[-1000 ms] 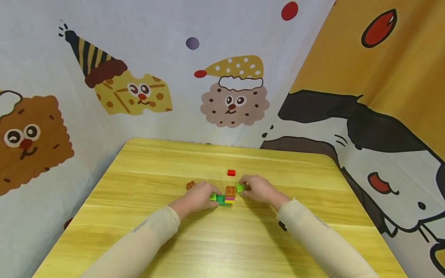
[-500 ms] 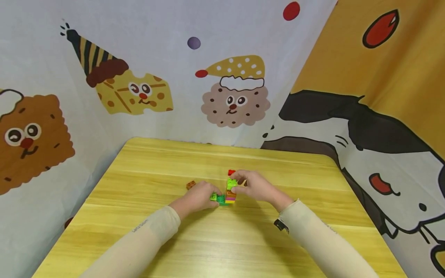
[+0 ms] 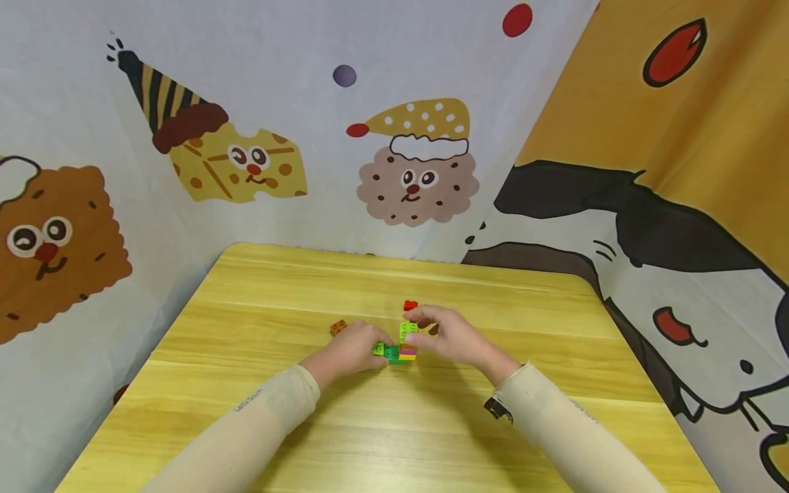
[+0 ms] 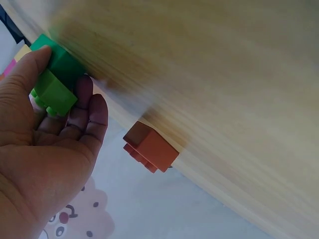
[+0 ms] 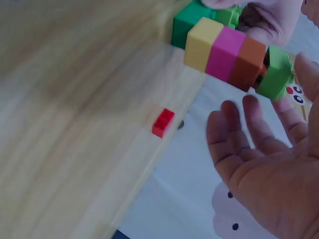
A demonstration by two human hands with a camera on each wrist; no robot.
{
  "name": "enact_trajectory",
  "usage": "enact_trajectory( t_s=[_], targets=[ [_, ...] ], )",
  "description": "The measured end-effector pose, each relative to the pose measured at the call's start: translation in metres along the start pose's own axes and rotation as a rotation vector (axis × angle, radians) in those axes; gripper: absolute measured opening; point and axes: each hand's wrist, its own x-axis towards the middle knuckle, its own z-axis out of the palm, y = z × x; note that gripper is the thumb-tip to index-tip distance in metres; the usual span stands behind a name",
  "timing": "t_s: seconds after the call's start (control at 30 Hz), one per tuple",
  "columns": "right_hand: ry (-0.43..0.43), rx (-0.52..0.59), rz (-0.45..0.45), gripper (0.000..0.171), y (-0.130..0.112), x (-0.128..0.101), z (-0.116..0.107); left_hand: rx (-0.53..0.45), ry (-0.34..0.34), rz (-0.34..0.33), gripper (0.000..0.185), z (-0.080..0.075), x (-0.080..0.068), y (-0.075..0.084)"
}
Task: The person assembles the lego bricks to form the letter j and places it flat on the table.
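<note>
My left hand (image 3: 354,350) grips the left end of a toy brick build, its thumb on the dark green brick (image 4: 60,62) and its fingers curled round a light green brick (image 4: 55,92). On the build's right side a tower rises from yellow (image 5: 203,45) through magenta (image 5: 225,52) to an orange-brown brick (image 5: 247,62). Another light green brick (image 5: 276,73) sits at the tower's top, slightly tilted, a narrow gap showing under it. Around this top brick my right hand (image 3: 453,335) is spread, thumb and index finger close to its sides, the other fingers loose.
A red brick (image 3: 410,305) lies behind the tower on the wooden table (image 3: 394,424). Left of the build rests a loose orange-brown brick (image 3: 338,327). A printed curtain (image 3: 320,226) hangs just beyond the table's far edge.
My right hand has carried the light green brick leftward onto the tower's top, then lowered it and loosened its fingers. The left hand has stayed in place.
</note>
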Motion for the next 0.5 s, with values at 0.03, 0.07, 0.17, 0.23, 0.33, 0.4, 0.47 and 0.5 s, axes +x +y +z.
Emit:
enact_trajectory(
  t_s=[0.03, 0.07, 0.17, 0.23, 0.33, 0.4, 0.47, 0.5],
  targets=[
    [0.006, 0.025, 0.013, 0.044, 0.000, -0.001, 0.001, 0.000, 0.000, 0.002, 0.030, 0.000, 0.000, 0.000],
    [0.011, 0.047, 0.030, 0.043, 0.001, -0.002, 0.002, -0.002, 0.001, 0.004, 0.029, 0.000, 0.000, 0.000],
    [0.023, 0.129, 0.085, 0.040, 0.002, -0.004, 0.004, -0.006, 0.005, 0.012, 0.029, 0.000, 0.000, 0.001],
    [0.022, 0.223, 0.118, 0.040, 0.003, -0.005, 0.006, -0.007, 0.009, 0.014, 0.028, 0.000, 0.000, 0.001],
    [0.009, 0.423, 0.207, 0.043, 0.003, -0.007, 0.009, -0.002, 0.013, 0.013, 0.028, 0.000, 0.000, 0.001],
    [0.006, 0.561, 0.266, 0.045, 0.004, -0.008, 0.012, 0.004, 0.014, 0.012, 0.029, 0.000, 0.000, 0.001],
    [0.010, 0.673, 0.319, 0.047, 0.004, -0.009, 0.015, 0.005, 0.011, 0.011, 0.029, 0.001, 0.000, 0.001],
    [0.012, 0.720, 0.334, 0.047, 0.005, -0.009, 0.016, 0.005, 0.011, 0.010, 0.030, 0.001, 0.000, 0.001]
  ],
)
